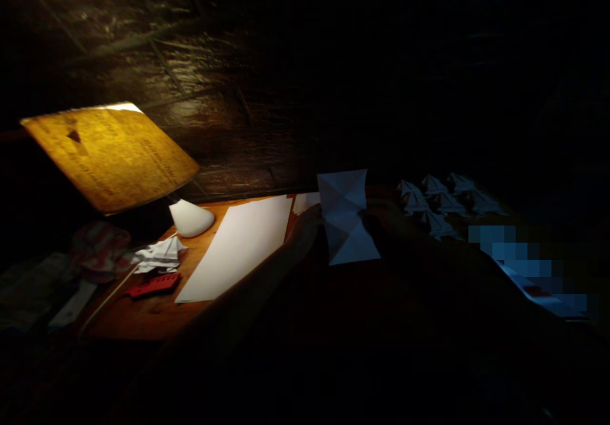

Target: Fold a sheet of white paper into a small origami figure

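Observation:
Between my two hands a sheet of paper (347,222) stands up off the table, with crossing diagonal and level creases over its face. My left hand (311,220) grips its left edge, the fingers partly in shadow. At the right edge my right hand (374,216) holds it, very dark, with a thumb over the front of the paper. Beyond my right hand several folded paper figures (437,201) stand grouped in dim light. A stack of plain white paper (243,244) lies to the left of my left forearm.
A lit lamp with a yellow shade (112,158) and white base (190,218) stands at the left of the wooden table (143,320). Near it lie crumpled or folded paper (162,255), a red object (153,285) and a cable. A brick-like wall rises behind. A bluish, pixelated patch glows at right.

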